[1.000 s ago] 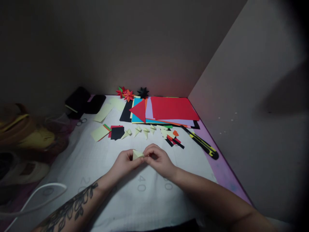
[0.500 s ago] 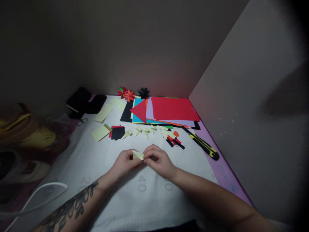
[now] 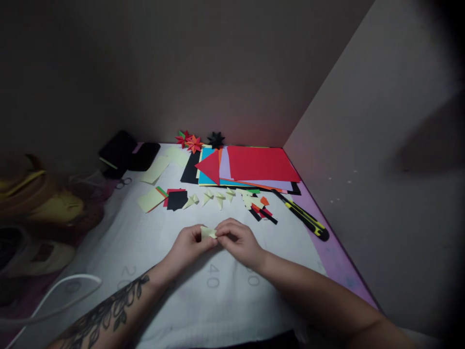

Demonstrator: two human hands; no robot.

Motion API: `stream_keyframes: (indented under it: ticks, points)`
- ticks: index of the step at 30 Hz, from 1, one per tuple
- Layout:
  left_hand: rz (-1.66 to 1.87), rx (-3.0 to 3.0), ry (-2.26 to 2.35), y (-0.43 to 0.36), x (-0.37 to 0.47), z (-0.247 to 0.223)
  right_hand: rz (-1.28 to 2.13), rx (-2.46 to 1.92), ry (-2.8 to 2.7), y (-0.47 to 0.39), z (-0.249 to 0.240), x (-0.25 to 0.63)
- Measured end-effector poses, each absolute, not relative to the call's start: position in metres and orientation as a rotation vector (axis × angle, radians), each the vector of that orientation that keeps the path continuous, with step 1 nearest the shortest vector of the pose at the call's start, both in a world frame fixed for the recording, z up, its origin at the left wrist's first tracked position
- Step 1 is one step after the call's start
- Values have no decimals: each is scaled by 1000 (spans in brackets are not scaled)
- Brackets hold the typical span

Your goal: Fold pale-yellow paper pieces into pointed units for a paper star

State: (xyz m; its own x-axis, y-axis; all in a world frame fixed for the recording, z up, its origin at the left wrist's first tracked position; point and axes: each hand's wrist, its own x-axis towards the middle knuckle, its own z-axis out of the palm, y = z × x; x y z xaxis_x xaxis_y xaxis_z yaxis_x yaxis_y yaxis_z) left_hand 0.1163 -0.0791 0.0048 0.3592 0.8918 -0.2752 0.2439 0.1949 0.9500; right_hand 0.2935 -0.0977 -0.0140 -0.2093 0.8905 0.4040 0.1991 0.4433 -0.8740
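Observation:
Between my two hands is a small piece of pale yellow folded paper. My left hand pinches its left and lower side, the thumb lying along the bottom. The fingertips and thumb of my right hand grip its right end. Just beyond my hands, several folded pale yellow paper pieces lie in a row on the white cloth. A stack of black paper squares with red ones under it sits left of that row. Farther left lies a pale yellow paper square.
Paper scraps and a yellow-black utility knife lie on the right. Coloured sheets and folded paper stars are at the back wall. Small scissors and a white cable are on the left.
The folded paper has turned slightly between my fingers and now shows a flatter, wider face. My left thumb has shifted a little to the right along its lower edge.

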Motion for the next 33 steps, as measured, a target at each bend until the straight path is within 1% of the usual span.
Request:
stream_keyframes:
  ticks: [14, 25, 28, 33]
  points:
    - [621, 1206, 1020, -79, 112, 1, 813, -974, -1646, -96, -13, 293]
    - [628, 1450, 1094, -81, 116, 7, 1142, -1175, -1312, -97, -18, 288]
    - [664, 1435, 1075, -81, 117, 7, 1136, -1184, -1303, -97, -18, 286]
    - [700, 1474, 1180, -81, 117, 8, 1080, -1159, -1403, -99, -16, 285]
